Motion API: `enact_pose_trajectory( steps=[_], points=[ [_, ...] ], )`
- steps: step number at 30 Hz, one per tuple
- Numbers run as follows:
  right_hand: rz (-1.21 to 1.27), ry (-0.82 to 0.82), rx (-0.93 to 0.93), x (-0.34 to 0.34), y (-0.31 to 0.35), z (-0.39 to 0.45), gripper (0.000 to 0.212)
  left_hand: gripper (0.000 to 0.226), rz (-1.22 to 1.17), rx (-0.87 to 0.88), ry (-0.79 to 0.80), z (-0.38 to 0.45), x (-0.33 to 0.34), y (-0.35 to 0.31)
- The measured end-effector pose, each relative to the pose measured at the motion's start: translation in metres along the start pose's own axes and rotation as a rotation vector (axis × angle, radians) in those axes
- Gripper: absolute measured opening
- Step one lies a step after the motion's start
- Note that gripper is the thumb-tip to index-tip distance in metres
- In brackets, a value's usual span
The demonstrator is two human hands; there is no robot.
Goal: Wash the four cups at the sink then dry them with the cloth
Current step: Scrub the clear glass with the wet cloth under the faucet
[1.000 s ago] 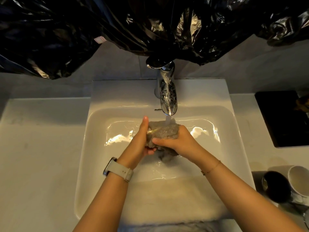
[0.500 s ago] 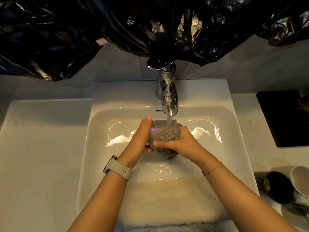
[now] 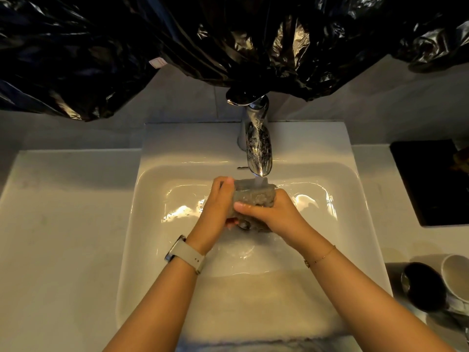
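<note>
Washing step: left hand (image 3: 218, 201) and right hand (image 3: 266, 212), fingers curled, grip clear ribbed glass cup (image 3: 253, 199) under chrome tap (image 3: 257, 148) stream over white basin (image 3: 152, 224). Next likely: rinse inside, set aside.

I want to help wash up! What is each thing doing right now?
Chrome tap: on, water running.
Grey cloth: wet, under the stream.
Left hand: gripping the cloth.
Right hand: gripping the cloth.
White square sink: wet, water in the bottom.
Dark cup: on its side on the counter.
White cup: beside it, tipped over.
</note>
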State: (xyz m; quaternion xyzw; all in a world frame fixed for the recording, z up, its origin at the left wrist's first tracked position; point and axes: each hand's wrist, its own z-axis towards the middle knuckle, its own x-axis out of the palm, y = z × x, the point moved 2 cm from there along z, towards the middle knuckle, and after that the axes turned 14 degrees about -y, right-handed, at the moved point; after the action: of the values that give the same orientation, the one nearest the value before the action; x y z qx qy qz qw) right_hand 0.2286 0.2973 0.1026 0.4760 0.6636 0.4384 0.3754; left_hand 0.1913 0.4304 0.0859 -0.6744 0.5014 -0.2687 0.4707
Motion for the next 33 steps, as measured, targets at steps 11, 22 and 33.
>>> enact_pose_trajectory(
  steps=[11,22,33],
  points=[
    [0.177,-0.314,0.13,0.015,-0.004,-0.011,0.032,0.029,0.061,0.2,-0.232,-0.004,0.001,0.019],
    [0.171,-0.393,0.273,0.012,0.0,-0.001,0.028,0.031,0.172,0.323,-0.286,-0.015,0.009,0.019],
    [0.208,-0.473,0.284,0.01,-0.001,0.002,0.027,0.03,0.243,0.435,-0.192,-0.013,0.009,0.018]
  ],
)
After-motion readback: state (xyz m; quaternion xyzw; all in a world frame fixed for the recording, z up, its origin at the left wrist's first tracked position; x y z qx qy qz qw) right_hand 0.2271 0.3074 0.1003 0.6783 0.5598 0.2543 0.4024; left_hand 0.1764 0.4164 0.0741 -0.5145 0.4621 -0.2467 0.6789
